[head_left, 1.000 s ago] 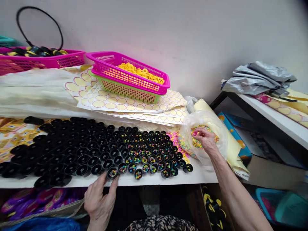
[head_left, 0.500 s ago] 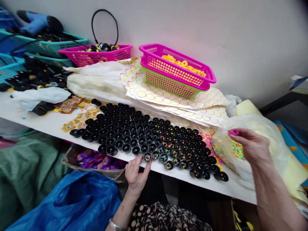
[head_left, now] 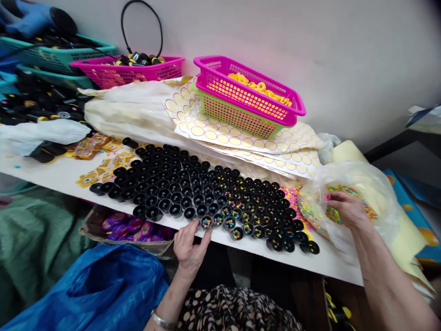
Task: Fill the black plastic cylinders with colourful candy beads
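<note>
My left hand point(head_left: 189, 246) is at the table's front edge, thumb and forefinger on either side of a small black cup point(head_left: 206, 222) holding colourful round pellets. Rows of similar black cups point(head_left: 186, 202) stand beyond it; those to the right contain pellets, those to the left show bare black insides. My right hand point(head_left: 347, 209) is over the mouth of a clear plastic bag point(head_left: 386, 188), pinching a small pink scoop-like piece point(head_left: 328, 196), mostly hidden by the fingers. Multicoloured pellets point(head_left: 344, 189) lie in the bag.
Stacked pink and green baskets point(head_left: 248, 110) with yellow rings rest on sticker sheets point(head_left: 220, 133) at the back. Yellow packets point(head_left: 103, 168) lie left of the cups. A carton point(head_left: 129, 239) of purple packages and a blue plastic bag point(head_left: 93, 285) are below the table edge.
My right hand has lowered with the pink piece to the bag of pellets. My left hand stays at the same front cup. The whole view has shifted slightly.
</note>
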Demonstrator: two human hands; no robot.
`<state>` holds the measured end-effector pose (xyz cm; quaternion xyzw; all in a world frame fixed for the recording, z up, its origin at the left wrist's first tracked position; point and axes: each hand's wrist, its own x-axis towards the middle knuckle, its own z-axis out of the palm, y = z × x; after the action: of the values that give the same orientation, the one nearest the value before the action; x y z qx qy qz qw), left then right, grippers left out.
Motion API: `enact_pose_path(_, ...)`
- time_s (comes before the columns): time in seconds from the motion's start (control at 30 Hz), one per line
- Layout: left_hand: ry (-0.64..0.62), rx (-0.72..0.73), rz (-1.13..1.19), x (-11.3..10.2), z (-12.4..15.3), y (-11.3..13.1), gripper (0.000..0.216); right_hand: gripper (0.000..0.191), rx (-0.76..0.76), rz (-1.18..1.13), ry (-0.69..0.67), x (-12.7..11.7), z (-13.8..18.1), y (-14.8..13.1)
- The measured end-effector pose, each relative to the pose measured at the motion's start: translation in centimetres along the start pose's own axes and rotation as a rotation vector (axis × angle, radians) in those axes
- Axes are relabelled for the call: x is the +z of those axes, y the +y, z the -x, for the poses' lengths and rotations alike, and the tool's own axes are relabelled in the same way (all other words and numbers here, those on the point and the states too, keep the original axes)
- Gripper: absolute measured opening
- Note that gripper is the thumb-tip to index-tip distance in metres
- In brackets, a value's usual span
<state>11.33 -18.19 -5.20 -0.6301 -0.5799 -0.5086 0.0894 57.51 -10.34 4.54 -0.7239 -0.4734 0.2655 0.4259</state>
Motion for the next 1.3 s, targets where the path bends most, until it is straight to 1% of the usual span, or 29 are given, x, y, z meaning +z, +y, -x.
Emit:
enact_pose_path(0.03,-0.003,-0.005,-0.003,0.1,0.0,-0.1,0.039,0.017,-0.002,-0.074,0.047,-0.3,0.4,-0.1)
enact_pose_path(0.1,0.0,0.0,-0.011,0.2,0.2,-0.3,0.04,0.025,-0.024,-0.125,0.111,-0.7,1.5,-1.0)
enact_pose_path(0.17,0.026,0.017,-0.025,0.5,0.2,-0.6,0.041,0.03,-0.059,-0.202,0.127,-0.3,2.9,-3.0)
enact_pose_path(0.23,0.054,0.028,-0.037,0.8,0.2,-0.9,0.044,0.03,-0.092,-0.347,0.037,1.0,4.4,-5.7)
enact_pose_path(0.27,0.059,0.03,-0.038,1.0,0.1,-1.0,0.045,0.029,-0.11,-0.382,-0.034,1.9,5.1,-7.1)
enact_pose_path(0.37,0.052,0.03,-0.019,0.9,-0.1,-0.9,0.045,0.025,-0.144,-0.416,-0.242,5.5,6.9,-10.6)
enact_pose_path(0.43,0.043,0.038,-0.005,0.6,-0.2,-0.6,0.044,0.025,-0.154,-0.4,-0.355,8.0,7.8,-12.2)
enact_pose_path(0.5,0.029,0.039,0.0,0.3,-0.1,-0.3,0.042,0.022,-0.192,-0.325,-0.454,10.7,8.4,-13.2)
enact_pose_path(0.53,0.021,0.035,0.001,0.2,0.0,-0.3,0.042,0.019,-0.238,-0.261,-0.506,12.0,8.6,-13.6)
enact_pose_path(0.57,0.012,0.03,0.004,0.1,0.0,-0.2,0.041,0.015,-0.307,-0.187,-0.555,13.4,8.8,-14.1)
enact_pose_path(0.63,0.005,0.022,0.016,0.0,0.0,-0.1,0.04,0.006,-0.503,-0.015,-0.633,15.9,9.0,-14.9)
enact_pose_path(0.67,0.003,0.021,0.021,-0.1,0.0,-0.1,0.04,0.005,-0.611,0.086,-0.654,17.0,9.1,-15.3)
enact_pose_path(0.73,0.0,0.021,0.025,-0.2,0.0,0.1,0.038,0.011,-0.804,0.328,-0.66,18.8,9.3,-16.2)
enact_pose_path(0.8,-0.002,0.017,0.026,-0.4,-0.1,0.2,0.036,0.016,-0.936,0.592,-0.646,20.0,9.5,-16.9)
enact_pose_path(0.87,-0.009,0.009,0.028,-0.5,-0.1,0.3,0.036,0.017,-1.019,0.791,-0.631,20.8,9.6,-17.5)
enact_pose_path(0.93,-0.013,0.004,0.032,-0.5,-0.1,0.4,0.037,0.014,-1.077,0.906,-0.634,21.3,9.7,-17.8)
enact_pose_path(1.03,-0.017,0.004,0.029,-0.5,0.0,0.3,0.039,0.012,-1.142,0.976,-0.646,22.0,9.9,-18.2)
enact_pose_path(1.13,-0.016,0.005,0.022,-0.5,0.1,0.3,0.038,0.012,-1.17,0.985,-0.642,22.4,10.1,-18.8)
enact_pose_path(1.2,-0.012,0.007,0.02,-0.5,0.0,0.2,0.036,0.013,-1.147,0.963,-0.618,21.7,10.1,-19.2)
enact_pose_path(1.23,-0.009,0.008,0.021,-0.5,0.0,0.2,0.036,0.014,-1.118,0.939,-0.589,20.9,10.0,-19.2)
enact_pose_path(1.3,-0.006,0.013,0.028,-0.4,0.0,0.1,0.036,0.018,-1.025,0.833,-0.473,18.0,9.5,-18.4)
